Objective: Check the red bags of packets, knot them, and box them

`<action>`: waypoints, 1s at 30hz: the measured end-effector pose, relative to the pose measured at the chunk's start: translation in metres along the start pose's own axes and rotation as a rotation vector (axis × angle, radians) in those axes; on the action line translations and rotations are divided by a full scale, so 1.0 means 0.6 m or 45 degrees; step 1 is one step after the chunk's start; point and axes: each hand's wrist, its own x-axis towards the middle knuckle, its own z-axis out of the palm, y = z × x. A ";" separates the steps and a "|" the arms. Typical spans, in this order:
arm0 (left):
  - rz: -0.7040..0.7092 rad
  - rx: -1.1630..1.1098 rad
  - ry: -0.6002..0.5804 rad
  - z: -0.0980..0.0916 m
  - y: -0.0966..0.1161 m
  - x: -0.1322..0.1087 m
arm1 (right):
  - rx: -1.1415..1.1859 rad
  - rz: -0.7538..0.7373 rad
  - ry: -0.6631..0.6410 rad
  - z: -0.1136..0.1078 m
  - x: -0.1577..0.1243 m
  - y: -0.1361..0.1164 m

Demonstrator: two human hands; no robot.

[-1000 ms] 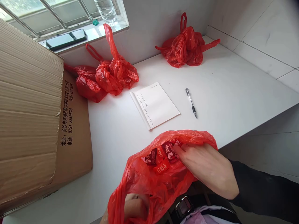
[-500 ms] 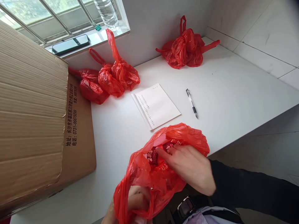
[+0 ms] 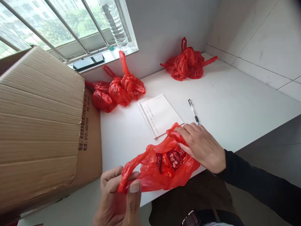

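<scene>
An open red plastic bag [image 3: 150, 172] lies at the table's near edge with its mouth facing up. Inside it show several small red and dark-red printed packets [image 3: 174, 159]. My left hand [image 3: 119, 194] has its fingers through the bag's left handle, the thumb against the plastic. At the bag's right side, my right hand [image 3: 199, 142] grips the rim, fingers bent over the plastic and partly hidden by it. Just beyond the bag lies a white notebook [image 3: 162, 114] with handwriting. A pen [image 3: 193, 111] rests to its right, close to my right hand.
A big cardboard box [image 3: 42, 125] stands on the left of the white table [image 3: 235, 103]. Knotted red bags [image 3: 125, 91] sit along the wall, and another cluster of red bags [image 3: 185, 64] is in the far corner. The windowsill holds a phone [image 3: 89, 62] and a water bottle [image 3: 117, 28].
My right hand has come out of the bag's inside and now holds its right rim. My left hand has emerged from behind the plastic to the handle. The view has shifted.
</scene>
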 end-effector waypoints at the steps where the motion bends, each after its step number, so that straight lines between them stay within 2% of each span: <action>1: 0.057 -0.050 -0.055 -0.001 -0.004 0.007 | 0.051 0.007 -0.023 0.004 0.004 0.002; 4: 0.048 -0.212 -0.157 -0.004 -0.007 0.017 | 0.299 0.004 0.047 -0.016 0.000 0.003; 8: 0.016 -0.359 -0.227 0.002 0.005 0.015 | 0.692 0.006 0.256 -0.078 -0.022 0.000; 11: 0.063 -0.423 -0.256 0.014 0.019 0.021 | 0.818 0.091 0.381 -0.113 -0.036 0.000; 14: 0.132 -0.507 -0.336 0.021 0.028 0.039 | 0.975 0.190 0.487 -0.130 -0.044 0.005; 16: 0.053 -0.577 -0.434 0.020 0.035 0.052 | 1.156 0.221 0.538 -0.139 -0.046 0.008; 18: -0.115 -0.610 -0.502 0.018 0.046 0.059 | 1.326 0.196 0.564 -0.147 -0.045 0.007; 21: -0.432 -0.511 -0.504 0.022 0.073 0.056 | 1.450 0.095 0.476 -0.160 -0.036 -0.003; 23: -0.569 -0.415 -0.545 0.034 0.093 0.048 | 1.414 -0.026 0.392 -0.167 -0.026 -0.016; 25: -0.552 -0.364 -0.689 0.049 0.109 0.041 | 1.292 -0.193 0.347 -0.172 -0.015 -0.031; 27: -0.456 -0.293 -0.893 0.061 0.117 0.040 | 1.182 -0.352 0.312 -0.173 -0.006 -0.044; 29: -0.368 -0.209 -1.054 0.068 0.114 0.045 | 1.172 -0.437 0.225 -0.171 0.001 -0.050; 30: -0.350 -0.191 -1.087 0.068 0.110 0.048 | 1.202 -0.444 0.182 -0.170 0.002 -0.051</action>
